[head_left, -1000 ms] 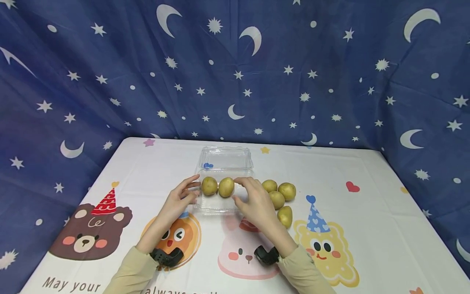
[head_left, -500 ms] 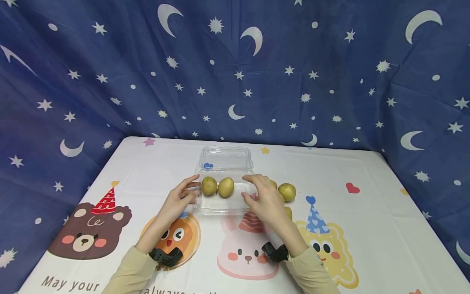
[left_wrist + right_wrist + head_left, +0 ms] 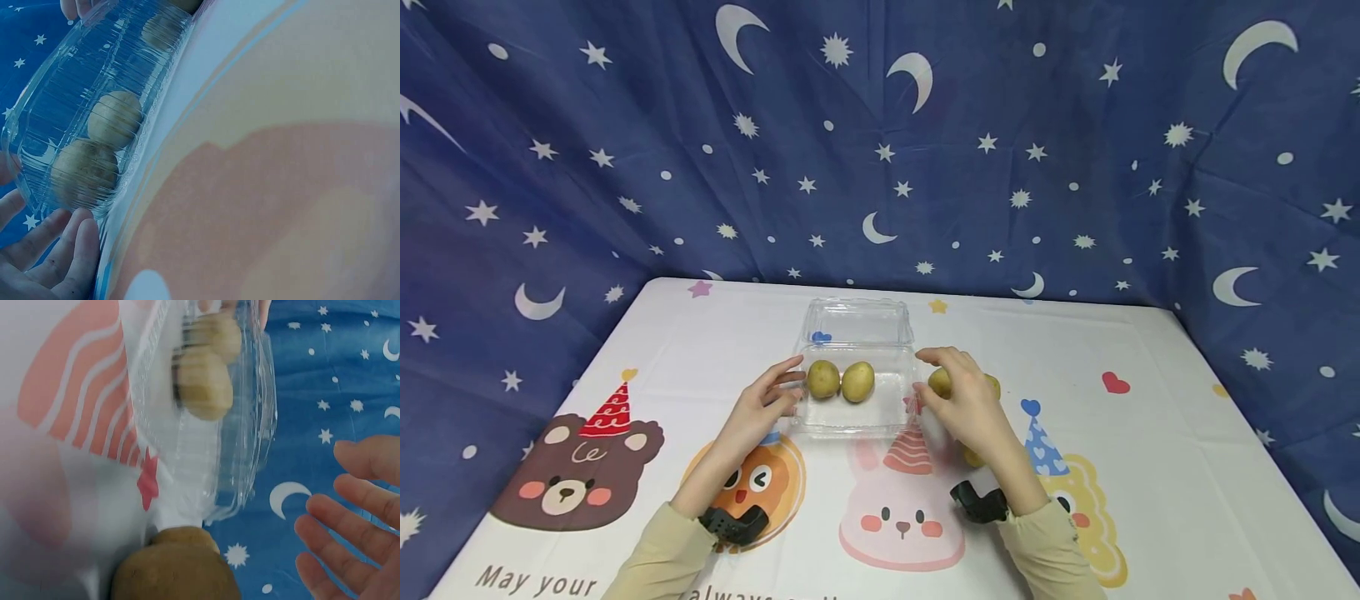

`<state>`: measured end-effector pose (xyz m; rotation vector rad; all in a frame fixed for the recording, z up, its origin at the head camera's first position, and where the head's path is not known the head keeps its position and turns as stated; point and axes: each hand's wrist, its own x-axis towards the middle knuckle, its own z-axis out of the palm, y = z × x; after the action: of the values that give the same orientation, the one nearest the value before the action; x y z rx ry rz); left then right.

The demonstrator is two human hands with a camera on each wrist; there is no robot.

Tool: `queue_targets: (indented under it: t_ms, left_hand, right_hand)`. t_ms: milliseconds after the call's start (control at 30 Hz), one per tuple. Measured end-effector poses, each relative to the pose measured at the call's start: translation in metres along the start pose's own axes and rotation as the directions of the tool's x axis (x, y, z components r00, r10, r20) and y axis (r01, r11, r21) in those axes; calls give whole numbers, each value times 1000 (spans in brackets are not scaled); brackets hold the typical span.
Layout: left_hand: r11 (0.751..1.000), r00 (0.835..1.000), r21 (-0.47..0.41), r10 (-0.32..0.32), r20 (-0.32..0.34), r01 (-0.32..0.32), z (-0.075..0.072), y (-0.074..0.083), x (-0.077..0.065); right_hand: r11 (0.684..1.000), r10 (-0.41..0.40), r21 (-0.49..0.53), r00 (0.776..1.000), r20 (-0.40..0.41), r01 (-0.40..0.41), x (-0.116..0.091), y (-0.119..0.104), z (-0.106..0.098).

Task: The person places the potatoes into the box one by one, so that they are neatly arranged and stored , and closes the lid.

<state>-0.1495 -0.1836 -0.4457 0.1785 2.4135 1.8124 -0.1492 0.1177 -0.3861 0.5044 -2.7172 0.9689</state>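
Observation:
A clear plastic clamshell box lies on the table with its lid folded back. Inside are two potatoes, a left one and a right one, side by side. My left hand rests at the box's left end; its fingertips touch the wall in the left wrist view. Off the right end hovers my right hand, holding nothing, with its fingers spread apart in the right wrist view. Loose potatoes lie beyond it, partly hidden behind the hand.
In the right wrist view, loose potatoes sit close by the box's right end. A white cloth with cartoon animals covers the table, and a blue star-patterned curtain hangs behind and at both sides.
My right hand has moved right, away from the right potato inside the box and out past the box's end, now covering more of the loose potatoes. My left hand has stayed in place.

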Motion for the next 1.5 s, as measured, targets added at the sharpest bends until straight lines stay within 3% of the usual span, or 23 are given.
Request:
queue_targets:
  t_ms: [167, 400, 933, 1500]
  left_hand:
    - [1000, 1000, -1, -1, 4, 1, -1, -1, 0]
    - [1000, 1000, 4, -16, 1, 16, -2, -3, 1]
    - [1000, 1000, -16, -14, 13, 15, -1, -2, 2]
    - [1000, 1000, -20, -5, 23, 5, -2, -3, 1]
  right_hand:
    - [999, 23, 22, 998, 51, -24, 1, 8, -6]
    - [999, -12, 54, 998, 67, 8, 0, 21, -16]
    - [993, 67, 88, 988, 142, -80, -6, 54, -39]
    - [975, 90, 177, 970, 228, -132, -11, 91, -40]
